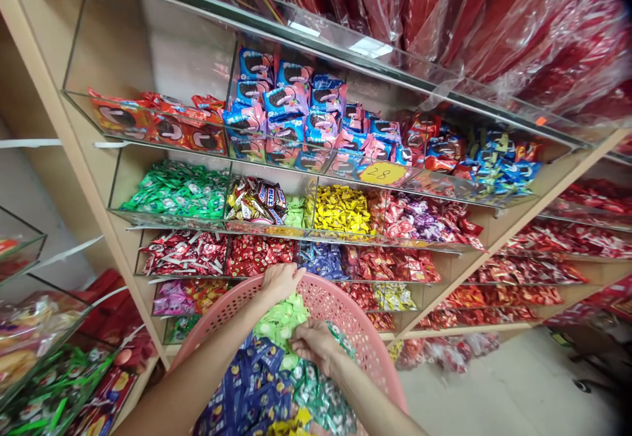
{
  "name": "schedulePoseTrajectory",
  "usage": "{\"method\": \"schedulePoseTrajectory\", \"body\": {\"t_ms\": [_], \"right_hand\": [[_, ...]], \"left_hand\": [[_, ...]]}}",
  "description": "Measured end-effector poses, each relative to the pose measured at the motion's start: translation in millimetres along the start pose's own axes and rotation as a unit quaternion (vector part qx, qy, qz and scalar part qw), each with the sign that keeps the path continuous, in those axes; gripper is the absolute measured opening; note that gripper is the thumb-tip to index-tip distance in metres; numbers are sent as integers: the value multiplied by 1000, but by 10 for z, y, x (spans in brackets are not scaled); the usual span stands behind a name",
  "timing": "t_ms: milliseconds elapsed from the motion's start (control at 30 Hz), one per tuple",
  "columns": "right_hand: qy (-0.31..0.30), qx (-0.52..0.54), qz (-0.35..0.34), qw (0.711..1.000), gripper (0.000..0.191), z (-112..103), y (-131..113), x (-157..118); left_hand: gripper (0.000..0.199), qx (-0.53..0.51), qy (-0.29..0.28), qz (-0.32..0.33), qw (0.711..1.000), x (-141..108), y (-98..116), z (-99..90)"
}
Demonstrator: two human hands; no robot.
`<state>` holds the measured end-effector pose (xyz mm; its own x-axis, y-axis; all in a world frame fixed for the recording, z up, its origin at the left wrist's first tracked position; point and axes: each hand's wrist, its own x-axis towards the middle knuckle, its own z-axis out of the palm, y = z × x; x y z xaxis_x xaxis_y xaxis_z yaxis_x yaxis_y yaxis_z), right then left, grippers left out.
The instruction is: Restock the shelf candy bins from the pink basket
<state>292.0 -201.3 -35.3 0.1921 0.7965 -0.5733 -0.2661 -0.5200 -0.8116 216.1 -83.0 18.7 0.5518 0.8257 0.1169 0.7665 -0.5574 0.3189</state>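
Observation:
A pink perforated plastic basket (365, 317) is in front of me, holding wrapped sweets. My left hand (280, 283) is closed over its far rim. Inside the basket, my right hand (316, 344) has its fingers curled together at the edge of the light green wrapped candies (282, 321); they seem to pinch one of these, partly hidden by the fingers. Dark blue packets (251, 383) fill the basket's left side. Shiny green wrapped candies (320, 390) lie below my right hand, and yellow ones (291, 423) show at the near edge.
Behind the basket rises a wooden shelf unit with clear dividers. It holds green candies (178, 189), yellow candies (343, 211), blue biscuit packs (289, 100) and a yellow price tag (382, 173). Red plastic-wrapped items (444, 14) stand on top. More shelves are at both sides.

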Motion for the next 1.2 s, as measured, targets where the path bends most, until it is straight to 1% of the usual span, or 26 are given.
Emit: {"method": "schedulePoseTrajectory", "body": {"t_ms": [100,200,333,500,633,800,933,1200], "right_hand": [[19,-13,2,1000,5,-8,1,-6],[39,-24,-25,999,1,-26,12,18],[52,-45,-69,995,10,-47,45,74],[55,-46,-103,992,16,-68,28,115],[47,-62,-119,990,15,-93,-58,89],[42,-110,-109,987,7,-85,-136,39],[22,-129,-94,987,5,-61,-117,56],[-26,-164,-97,981,15,3,-10,154]], "left_hand": [[55,8,-1,1,1000,6,22,2],[57,17,4,7,1000,19,32,6],[54,21,8,11,1000,41,31,17],[55,21,7,12,1000,53,5,34],[57,14,3,-4,1000,43,-31,42],[57,1,0,-6,1000,43,-71,37],[58,-1,6,-7,1000,55,-102,43],[55,-1,14,-2,1000,68,-130,57]]}}
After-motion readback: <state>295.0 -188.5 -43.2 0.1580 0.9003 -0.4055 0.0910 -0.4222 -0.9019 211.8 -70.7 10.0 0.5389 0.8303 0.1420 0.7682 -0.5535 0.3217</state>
